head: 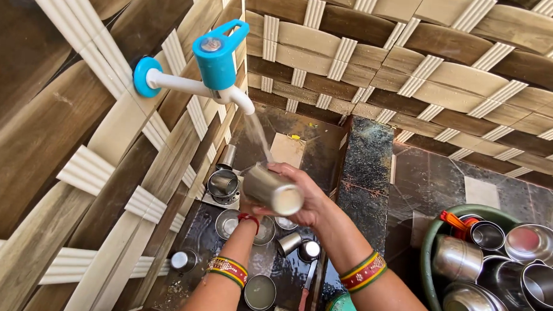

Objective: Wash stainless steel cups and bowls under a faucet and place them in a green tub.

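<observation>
- Steel tumbler point(274, 190) is held in the air above the wash basin point(301, 151), directly under the stream of water that falls from the blue and white tap point(213, 62) on the tiled wall.
- Its long axis lies almost horizontal, a little tilted: the round end that faces the camera points to the right and down, and the other end points to the left, toward the wall.
- The right hand point(306, 196) is the nearer one. Its fingers are closed around the tumbler from behind and from the right side, so the cup lies to the left of the palm.
- The left hand point(250, 214) comes from below, under the left part of the tumbler. It seems to touch the cup, but the tumbler hides its fingers, so I cannot tell if they are open or closed.
- Both wrists carry coloured bangles.
- Below the hands, several small steel cups and bowls point(223, 184) lie on the wet basin floor, well apart from the held tumbler.
- On the right, a green tub point(427, 253) full of steel vessels stands on the dark surface point(435, 179).
</observation>
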